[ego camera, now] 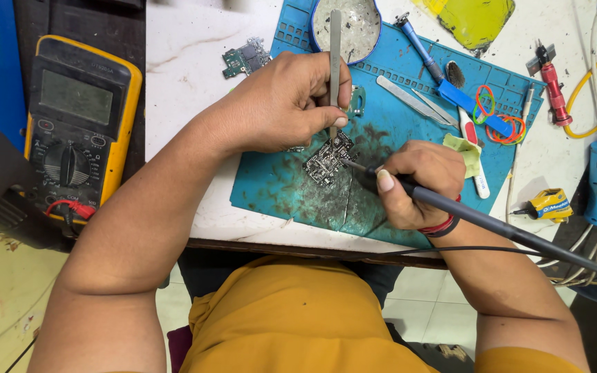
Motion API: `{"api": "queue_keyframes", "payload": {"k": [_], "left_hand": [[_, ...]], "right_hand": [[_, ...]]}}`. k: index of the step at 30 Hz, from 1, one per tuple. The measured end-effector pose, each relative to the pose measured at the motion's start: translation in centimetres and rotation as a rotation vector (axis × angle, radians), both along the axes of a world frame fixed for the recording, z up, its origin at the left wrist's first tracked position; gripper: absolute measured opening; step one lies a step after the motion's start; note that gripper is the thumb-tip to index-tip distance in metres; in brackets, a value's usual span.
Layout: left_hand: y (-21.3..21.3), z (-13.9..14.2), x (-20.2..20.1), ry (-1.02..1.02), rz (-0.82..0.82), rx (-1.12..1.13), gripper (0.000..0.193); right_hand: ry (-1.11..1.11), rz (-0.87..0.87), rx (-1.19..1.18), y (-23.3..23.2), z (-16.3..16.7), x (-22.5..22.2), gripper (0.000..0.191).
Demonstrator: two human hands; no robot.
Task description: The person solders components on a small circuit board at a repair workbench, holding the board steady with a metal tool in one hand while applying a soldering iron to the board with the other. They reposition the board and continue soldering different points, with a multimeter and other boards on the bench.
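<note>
white marbled tabletop (188, 76) here, a teal work mat (285, 186) spread across it, a yellow multimeter (77, 124) at the left edge, a small green circuit board (245, 58) beside the mat, a red-handled tool (554, 86) far right.

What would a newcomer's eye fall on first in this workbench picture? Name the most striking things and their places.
At the centre, the left hand holds tweezers and the right hand a soldering iron over a small circuit board on the blue mat. A yellow multimeter lies far left.
</note>
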State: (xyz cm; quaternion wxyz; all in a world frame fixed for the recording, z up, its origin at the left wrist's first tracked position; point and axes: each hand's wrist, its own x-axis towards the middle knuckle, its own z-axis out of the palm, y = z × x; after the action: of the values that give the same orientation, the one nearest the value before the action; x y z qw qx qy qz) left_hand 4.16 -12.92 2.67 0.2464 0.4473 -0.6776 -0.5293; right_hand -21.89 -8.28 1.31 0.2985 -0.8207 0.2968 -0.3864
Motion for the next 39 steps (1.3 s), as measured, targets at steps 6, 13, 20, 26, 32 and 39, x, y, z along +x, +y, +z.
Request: {"api": "queue_keyframes", "payload": {"k": [6,13,20,26,32,39], "left_hand": [[-0.05,0.01,-0.1,0.03,-0.004,-0.021,0.02],[0.02,0.03,-0.03,0.01,0.002,-0.031,0.021],[-0.06,-0.01,-0.17,0.018,0.001,-0.026,0.021],[-0.04,-0.16,-0.03,0.024,-0.006,-0.042,0.021],[-0.08,-0.1,-0.1,-0.002,-0.006,-0.032,0.022],[-0.12,-0.13,-0.2,-0.014,-0.008,-0.025,0.021]], "right_hand": [[0.022,-0.012,0.004,-0.05,-0.1,0.34,0.013],[0.019,-0.022,0.003,-0.05,-0.16,0.53,0.013],[0.026,-0.017,0.006,-0.09,-0.11,0.4,0.012],[0.024,0.004,0.011,-0.12,-0.27,0.37,0.012],[0.018,-0.044,-0.01,-0.06,-0.29,0.32,0.012],[0.019,-0.045,-0.007,-0.04,-0.19,0.37,0.011]]}}
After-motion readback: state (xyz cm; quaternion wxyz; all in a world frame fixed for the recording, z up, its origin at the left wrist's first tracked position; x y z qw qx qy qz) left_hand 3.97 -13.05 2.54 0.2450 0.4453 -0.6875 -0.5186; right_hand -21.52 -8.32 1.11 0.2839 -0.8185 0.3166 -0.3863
